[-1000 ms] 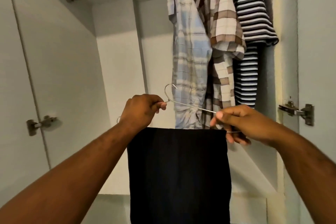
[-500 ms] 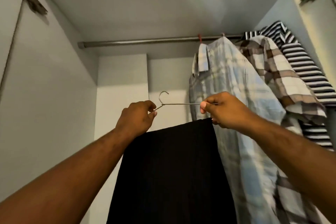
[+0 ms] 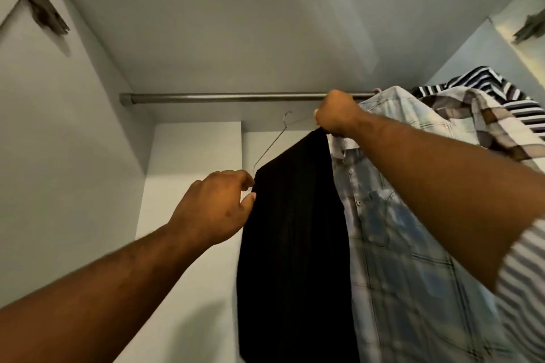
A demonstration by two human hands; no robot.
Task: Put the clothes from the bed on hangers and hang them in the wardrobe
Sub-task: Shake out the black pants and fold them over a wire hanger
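Nearest, two bare forearms reach up into the wardrobe (image 3: 73, 156), the right one coming out of a striped sleeve (image 3: 522, 283).

The left hand (image 3: 216, 208) is the lower and nearer of the two. Its fingers are curled, and thumb and forefinger pinch the low left corner of a wire hanger (image 3: 269, 146), right at the edge of the cloth. The right hand (image 3: 336, 116) is higher and farther in, clenched round the hanger's other end just under the rail (image 3: 224, 98).

Held this way the hanger sits steeply tilted. Its long axis climbs from near left to far right, and the small hook stands up between the hands, pointing toward the rail but apart from it. A black garment (image 3: 295, 244) is folded over the hanger's bottom bar and drops straight down as a long, narrow panel, its lower end out of view.

Just to the right, touching the black cloth, hangs a pale blue checked shirt (image 3: 413, 230). Beyond that are a brown checked shirt (image 3: 489, 130) and a black-and-white striped top (image 3: 483, 82), all crowded at the right end of the rail. The rail's left stretch is bare metal.

Farthest up, door hinges (image 3: 41, 9) show blurred in the top corners.
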